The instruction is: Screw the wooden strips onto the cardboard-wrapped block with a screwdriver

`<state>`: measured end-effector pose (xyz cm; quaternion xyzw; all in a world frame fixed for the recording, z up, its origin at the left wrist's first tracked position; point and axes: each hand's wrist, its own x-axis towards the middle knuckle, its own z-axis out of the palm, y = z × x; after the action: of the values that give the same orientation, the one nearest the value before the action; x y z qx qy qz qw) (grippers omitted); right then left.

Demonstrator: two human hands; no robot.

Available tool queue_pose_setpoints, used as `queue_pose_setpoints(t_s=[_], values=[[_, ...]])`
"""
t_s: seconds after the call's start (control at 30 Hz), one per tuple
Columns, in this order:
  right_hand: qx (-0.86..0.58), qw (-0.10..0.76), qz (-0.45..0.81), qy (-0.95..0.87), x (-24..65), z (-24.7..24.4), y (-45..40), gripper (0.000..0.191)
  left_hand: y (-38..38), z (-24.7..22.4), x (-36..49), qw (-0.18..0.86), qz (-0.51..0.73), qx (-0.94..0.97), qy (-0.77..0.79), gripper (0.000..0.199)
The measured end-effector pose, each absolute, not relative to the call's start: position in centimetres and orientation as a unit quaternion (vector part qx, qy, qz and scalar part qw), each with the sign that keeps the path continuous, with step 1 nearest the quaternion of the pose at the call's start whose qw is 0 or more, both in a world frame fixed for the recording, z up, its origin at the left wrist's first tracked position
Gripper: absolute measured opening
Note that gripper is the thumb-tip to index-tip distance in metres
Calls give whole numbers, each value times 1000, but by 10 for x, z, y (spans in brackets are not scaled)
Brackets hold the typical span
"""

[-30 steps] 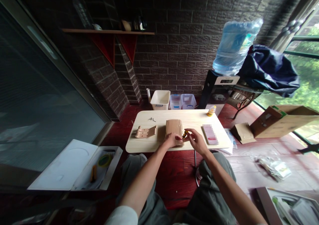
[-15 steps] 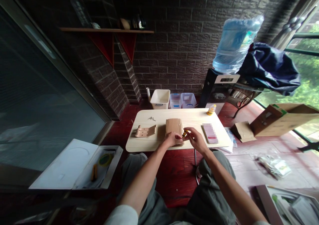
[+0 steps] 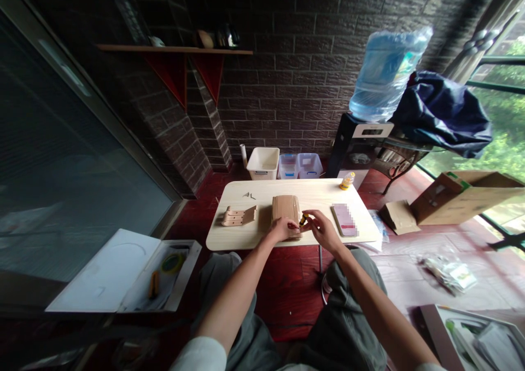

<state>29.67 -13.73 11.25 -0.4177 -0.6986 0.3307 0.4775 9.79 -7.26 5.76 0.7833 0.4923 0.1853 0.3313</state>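
Note:
A light-brown wooden box [image 3: 286, 207] with a slightly curved top rests on the table in front of me. My left hand [image 3: 283, 229] is closed on its near end, fingers bent over the edge. At the box's near right corner, my right hand [image 3: 322, 231] pinches a short yellow-and-black screwdriver [image 3: 303, 219]. The tool stands tilted with its lower end by the box; its tip is too small to make out. To the left lies a wooden piece [image 3: 239, 216] with holes and a raised end. Several small screws [image 3: 249, 195] are scattered behind it.
On the pale table [image 3: 262, 189] a phone [image 3: 344, 219] lies right and a yellow-capped bottle [image 3: 346, 181] stands at the back right. Plastic bins [image 3: 263, 163] sit behind. An open white case [image 3: 159, 275] is at left, cardboard boxes [image 3: 447, 201] at right.
The screwdriver has tilted slightly between the right fingers and shows a little more. Both hands stay at the same end of the box.

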Motion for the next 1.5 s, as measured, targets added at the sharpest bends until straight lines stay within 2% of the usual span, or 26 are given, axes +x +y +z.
queue_pose_setpoints(t_s=[0.67, 0.97, 1.5], values=[[-425, 473, 334, -696, 296, 110, -139, 34, -69, 48, 97, 344, 188, 783, 484, 30], [-423, 452, 375, -690, 297, 107, -143, 36, -70, 53, 97, 350, 184, 780, 486, 30], [-422, 455, 351, -702, 296, 110, -143, 36, -71, 54, 98, 341, 185, 781, 490, 31]])
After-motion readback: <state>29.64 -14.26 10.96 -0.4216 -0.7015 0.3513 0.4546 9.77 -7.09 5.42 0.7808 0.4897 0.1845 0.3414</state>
